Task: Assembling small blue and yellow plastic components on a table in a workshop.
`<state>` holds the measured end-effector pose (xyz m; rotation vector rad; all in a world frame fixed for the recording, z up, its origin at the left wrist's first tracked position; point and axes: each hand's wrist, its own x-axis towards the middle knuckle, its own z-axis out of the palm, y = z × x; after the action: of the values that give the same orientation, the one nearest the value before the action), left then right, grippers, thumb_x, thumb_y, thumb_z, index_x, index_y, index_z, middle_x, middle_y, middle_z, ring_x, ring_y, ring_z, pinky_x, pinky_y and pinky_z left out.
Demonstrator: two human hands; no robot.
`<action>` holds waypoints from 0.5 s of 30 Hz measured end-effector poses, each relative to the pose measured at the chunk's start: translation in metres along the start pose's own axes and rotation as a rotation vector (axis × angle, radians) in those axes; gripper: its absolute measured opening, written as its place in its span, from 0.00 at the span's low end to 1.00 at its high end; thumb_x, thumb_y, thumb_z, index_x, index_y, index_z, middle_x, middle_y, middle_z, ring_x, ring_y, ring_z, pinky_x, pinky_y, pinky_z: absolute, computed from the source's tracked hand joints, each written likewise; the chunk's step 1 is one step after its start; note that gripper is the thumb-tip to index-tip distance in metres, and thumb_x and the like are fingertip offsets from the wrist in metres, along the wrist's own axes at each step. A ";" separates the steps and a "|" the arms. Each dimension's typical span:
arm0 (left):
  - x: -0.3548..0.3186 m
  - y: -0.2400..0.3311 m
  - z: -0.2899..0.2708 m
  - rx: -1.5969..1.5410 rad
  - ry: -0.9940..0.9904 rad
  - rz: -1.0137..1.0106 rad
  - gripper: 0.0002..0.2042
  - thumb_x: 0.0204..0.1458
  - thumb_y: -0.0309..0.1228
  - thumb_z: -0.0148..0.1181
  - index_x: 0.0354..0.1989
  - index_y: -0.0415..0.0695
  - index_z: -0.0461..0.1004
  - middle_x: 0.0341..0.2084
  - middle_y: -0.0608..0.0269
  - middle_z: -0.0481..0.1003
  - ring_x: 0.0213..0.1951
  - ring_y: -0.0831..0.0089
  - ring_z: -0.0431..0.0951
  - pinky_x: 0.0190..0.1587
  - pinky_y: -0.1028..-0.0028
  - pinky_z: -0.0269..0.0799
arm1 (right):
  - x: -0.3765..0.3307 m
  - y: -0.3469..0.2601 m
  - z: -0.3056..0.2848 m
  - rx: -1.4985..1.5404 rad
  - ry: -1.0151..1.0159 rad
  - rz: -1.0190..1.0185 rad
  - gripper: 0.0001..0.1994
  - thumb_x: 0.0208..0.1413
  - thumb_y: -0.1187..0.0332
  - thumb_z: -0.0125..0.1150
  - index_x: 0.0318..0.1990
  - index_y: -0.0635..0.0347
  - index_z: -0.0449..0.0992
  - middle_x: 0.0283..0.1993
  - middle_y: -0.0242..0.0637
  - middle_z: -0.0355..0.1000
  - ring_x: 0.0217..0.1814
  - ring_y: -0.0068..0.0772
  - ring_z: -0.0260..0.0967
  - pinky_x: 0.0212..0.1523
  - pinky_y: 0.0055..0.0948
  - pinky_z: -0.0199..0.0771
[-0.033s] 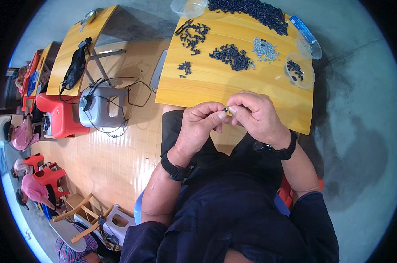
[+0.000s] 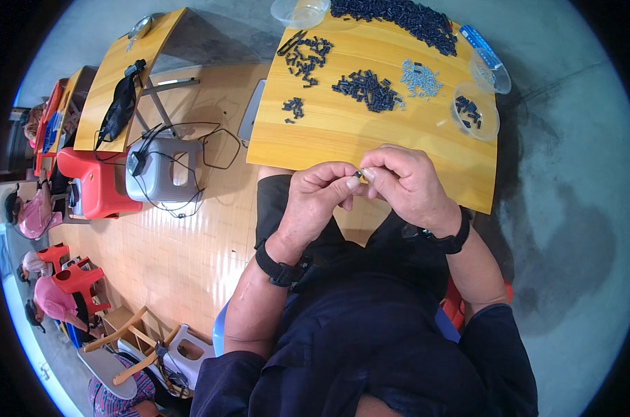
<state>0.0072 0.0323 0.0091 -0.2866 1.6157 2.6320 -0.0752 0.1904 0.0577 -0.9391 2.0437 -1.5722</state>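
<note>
Just in front of the near table edge, my left hand (image 2: 318, 201) pinches a small black cylindrical piece (image 2: 358, 174) between thumb and forefinger. My right hand (image 2: 409, 186) is closed in a pinch against the same spot, its thumb and fingertip meeting at the piece's end; whatever lies between them is too small to make out. Beyond the hands, a heap of short black cylindrical pieces (image 2: 368, 90) lies on the wooden table (image 2: 315, 149). Small grey pieces (image 2: 421, 79) are piled right of that heap. More black pieces (image 2: 308, 59) are scattered at the left.
A large black pile (image 2: 405, 21) covers the far edge. Clear plastic bowls (image 2: 494, 125) stand at the right, one holding black pieces, near a blue box (image 2: 480, 47). Dark tweezers-like tool (image 2: 290, 43) lies far left. Stools (image 2: 163, 174) and cables stand left; other people (image 2: 54, 299) sit beyond.
</note>
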 end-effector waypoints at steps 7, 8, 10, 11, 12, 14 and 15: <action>0.000 0.001 0.000 0.004 -0.015 0.003 0.05 0.54 0.23 0.57 0.37 0.38 0.76 0.26 0.66 0.76 0.24 0.84 0.71 0.27 0.84 0.66 | -0.001 0.002 0.002 0.076 0.026 0.022 0.03 0.55 0.79 0.52 0.33 0.67 0.73 0.26 0.34 0.69 0.23 0.21 0.69 0.24 0.21 0.68; 0.000 0.001 0.000 -0.004 -0.012 0.004 0.05 0.54 0.23 0.58 0.37 0.38 0.76 0.27 0.65 0.77 0.24 0.84 0.71 0.27 0.84 0.67 | -0.001 0.002 0.002 0.097 0.024 0.034 0.03 0.55 0.79 0.52 0.33 0.68 0.73 0.26 0.34 0.69 0.24 0.20 0.69 0.24 0.20 0.68; 0.000 0.000 0.000 -0.014 -0.010 0.005 0.05 0.54 0.23 0.58 0.38 0.38 0.76 0.27 0.65 0.77 0.24 0.83 0.71 0.27 0.84 0.67 | -0.002 0.003 0.003 0.116 0.028 0.041 0.03 0.56 0.78 0.52 0.33 0.68 0.73 0.26 0.34 0.70 0.24 0.20 0.69 0.24 0.20 0.68; 0.000 0.000 -0.001 -0.017 -0.014 0.007 0.05 0.54 0.23 0.58 0.38 0.38 0.76 0.27 0.65 0.77 0.24 0.83 0.71 0.27 0.84 0.67 | -0.002 0.003 0.003 0.134 0.033 0.049 0.04 0.56 0.78 0.52 0.33 0.68 0.73 0.27 0.33 0.70 0.24 0.19 0.69 0.25 0.19 0.68; 0.000 -0.001 -0.001 -0.020 -0.018 0.009 0.05 0.54 0.23 0.58 0.38 0.38 0.76 0.27 0.64 0.77 0.24 0.83 0.72 0.27 0.84 0.68 | -0.003 0.004 0.003 0.133 0.033 0.049 0.04 0.56 0.78 0.52 0.33 0.68 0.73 0.27 0.33 0.70 0.24 0.19 0.69 0.25 0.19 0.68; 0.000 0.000 0.000 -0.026 -0.025 0.010 0.05 0.54 0.23 0.58 0.38 0.38 0.76 0.27 0.64 0.77 0.24 0.83 0.72 0.27 0.84 0.68 | -0.004 0.005 0.004 0.146 0.037 0.060 0.04 0.57 0.78 0.52 0.33 0.68 0.73 0.27 0.33 0.70 0.24 0.19 0.69 0.25 0.19 0.69; 0.000 0.001 0.000 -0.031 -0.032 0.012 0.05 0.54 0.23 0.58 0.38 0.38 0.76 0.28 0.64 0.77 0.24 0.83 0.72 0.27 0.84 0.68 | -0.004 0.004 0.004 0.146 0.038 0.060 0.04 0.57 0.78 0.52 0.33 0.68 0.73 0.27 0.33 0.70 0.24 0.19 0.69 0.25 0.19 0.69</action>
<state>0.0068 0.0322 0.0098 -0.2349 1.5730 2.6583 -0.0714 0.1912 0.0522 -0.7938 1.9330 -1.6930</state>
